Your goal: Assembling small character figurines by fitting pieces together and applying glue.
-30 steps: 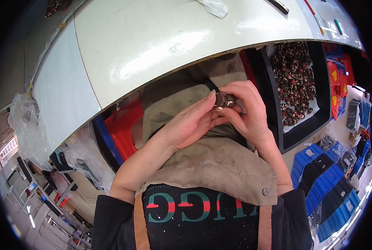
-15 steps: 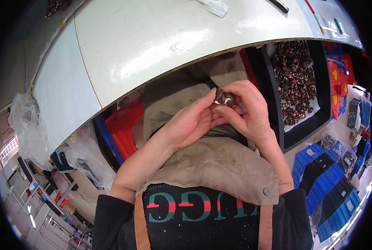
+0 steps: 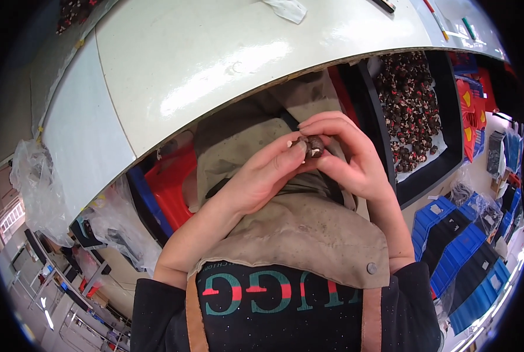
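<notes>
Both hands meet over my lap, around a small dark brown, rounded piece (image 3: 315,146) with cream-white bits on it. Its exact kind is too small to make out. My left hand (image 3: 269,173) pinches it, the thumb lying on its near left side. From the other side my right hand (image 3: 355,157) curls round, thumb below and fingers above the piece. Parts of the fingers behind it are hidden. To the right of my right hand, a black tray (image 3: 429,177) lined with a white sheet holds many similar dark brown pieces with cream and red spots.
The pale glossy tabletop (image 3: 226,70) curves across in front of my lap. On it lie a white scrap (image 3: 288,10) and a thin brush (image 3: 436,20). A red stool (image 3: 171,179) stands at left, plastic bags (image 3: 42,182) beyond it. Blue and black crates (image 3: 455,246) sit at right.
The piece has been turned between my fingers, so a darker rounded side shows now. My left thumb has moved further over it. The whole view has shifted slightly.
</notes>
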`<state>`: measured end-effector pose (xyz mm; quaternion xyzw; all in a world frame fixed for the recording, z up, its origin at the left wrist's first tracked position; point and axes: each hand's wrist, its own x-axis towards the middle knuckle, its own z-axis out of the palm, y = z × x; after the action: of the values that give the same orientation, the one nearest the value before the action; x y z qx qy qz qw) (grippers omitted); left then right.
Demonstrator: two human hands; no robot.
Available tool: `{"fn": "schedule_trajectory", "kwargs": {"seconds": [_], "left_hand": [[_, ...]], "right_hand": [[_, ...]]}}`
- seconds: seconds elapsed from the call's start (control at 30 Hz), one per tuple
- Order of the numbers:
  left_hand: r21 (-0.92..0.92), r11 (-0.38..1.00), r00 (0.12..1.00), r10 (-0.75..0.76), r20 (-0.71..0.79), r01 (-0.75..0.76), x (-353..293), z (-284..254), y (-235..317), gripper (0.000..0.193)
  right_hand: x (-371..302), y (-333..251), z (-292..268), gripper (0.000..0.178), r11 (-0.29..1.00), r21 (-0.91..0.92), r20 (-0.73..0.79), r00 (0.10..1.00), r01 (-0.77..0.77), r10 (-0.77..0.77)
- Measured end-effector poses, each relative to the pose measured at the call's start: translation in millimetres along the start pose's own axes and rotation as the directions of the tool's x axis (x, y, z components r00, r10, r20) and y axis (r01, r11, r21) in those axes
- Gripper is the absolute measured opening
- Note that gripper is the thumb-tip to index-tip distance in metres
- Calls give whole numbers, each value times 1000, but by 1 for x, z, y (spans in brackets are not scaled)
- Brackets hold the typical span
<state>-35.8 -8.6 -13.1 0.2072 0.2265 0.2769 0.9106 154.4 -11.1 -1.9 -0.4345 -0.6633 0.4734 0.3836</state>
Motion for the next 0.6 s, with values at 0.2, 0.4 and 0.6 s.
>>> {"fn": "schedule_trajectory", "kwargs": {"seconds": [0.2, 0.4, 0.6], "left_hand": [[177, 983, 998, 52, -39, -44, -1, 13, 0, 59], [205, 977, 998, 65, -19, -60, -4, 18, -2, 52], [253, 962, 994, 95, 58, -107, -3, 9, -7, 51]], "right_hand": [[-6, -14, -13, 26, 748, 507, 222, 904, -427, 366], [-7, -8, -21, 24, 750, 530, 269, 917, -396, 294], [-6, -10, -20, 19, 663, 622, 263, 909, -416, 323]]}}
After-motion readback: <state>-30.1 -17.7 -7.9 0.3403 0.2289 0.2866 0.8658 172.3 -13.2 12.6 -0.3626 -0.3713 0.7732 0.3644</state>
